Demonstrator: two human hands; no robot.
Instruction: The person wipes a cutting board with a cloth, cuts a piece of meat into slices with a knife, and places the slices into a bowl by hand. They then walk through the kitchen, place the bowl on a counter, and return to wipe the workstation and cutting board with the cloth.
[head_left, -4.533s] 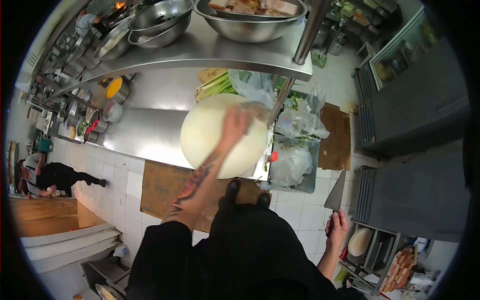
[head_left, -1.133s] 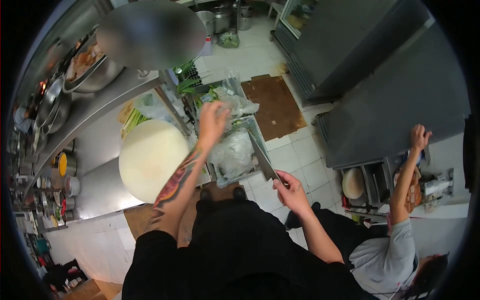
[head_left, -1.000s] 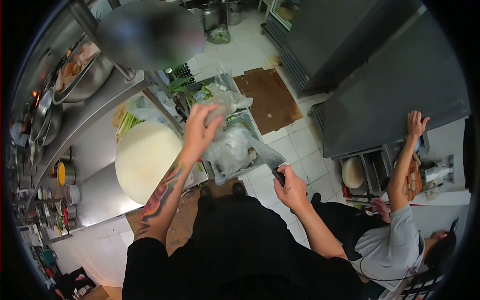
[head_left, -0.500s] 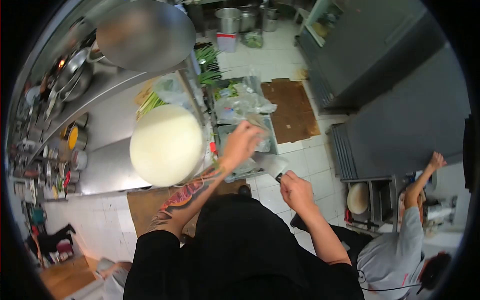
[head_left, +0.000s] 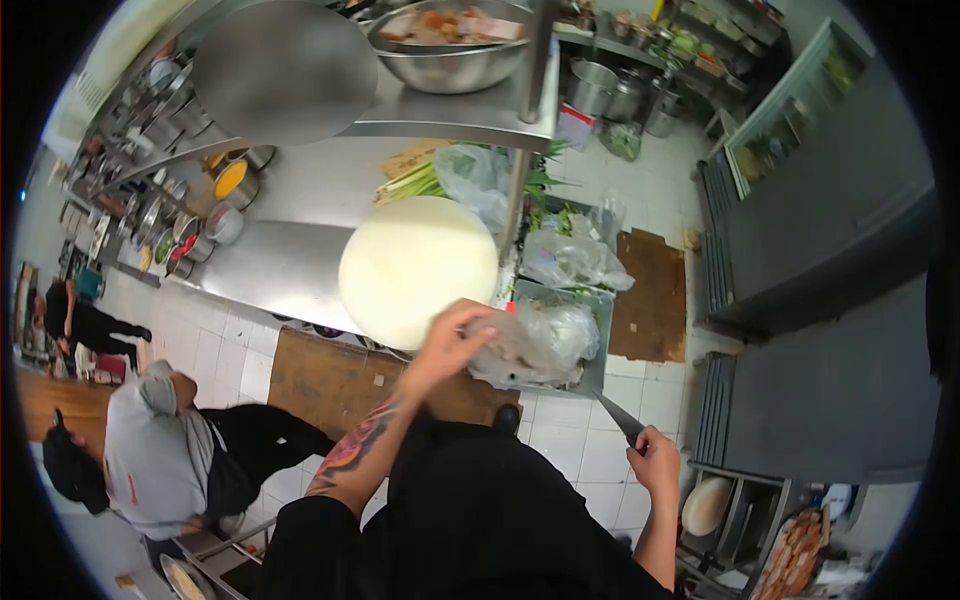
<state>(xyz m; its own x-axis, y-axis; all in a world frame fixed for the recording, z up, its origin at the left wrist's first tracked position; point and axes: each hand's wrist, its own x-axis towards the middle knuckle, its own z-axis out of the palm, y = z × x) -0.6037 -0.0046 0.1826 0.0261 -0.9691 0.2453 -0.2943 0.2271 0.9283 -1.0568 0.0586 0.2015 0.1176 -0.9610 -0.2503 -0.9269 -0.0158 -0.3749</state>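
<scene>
My left hand (head_left: 447, 343) is at the near right edge of a thick round white chopping board (head_left: 415, 265) on the steel counter. Its fingers are closed on a blurred, greyish-brown cloth (head_left: 505, 348), which hangs out toward the crate. To the right, my right hand (head_left: 655, 460) grips a cleaver (head_left: 622, 418) by its handle, blade pointing away and seen nearly edge-on. Beyond the cloth, a clear plastic bag (head_left: 562, 335) fills a grey crate (head_left: 597, 375).
Green stalks (head_left: 415, 182) and a plastic bag (head_left: 475, 180) lie behind the board. Overhead, a steel shelf (head_left: 455, 122) carries a metal bowl (head_left: 450, 65). Cardboard (head_left: 650, 300) covers part of the floor. A person in a grey shirt (head_left: 160, 450) is at lower left; another (head_left: 75, 310) stands farther back.
The view has turned, so the counter appears farther right. My left hand has come back beside the board with the cloth. The cleaver has turned edge-on and moved lower right.
</scene>
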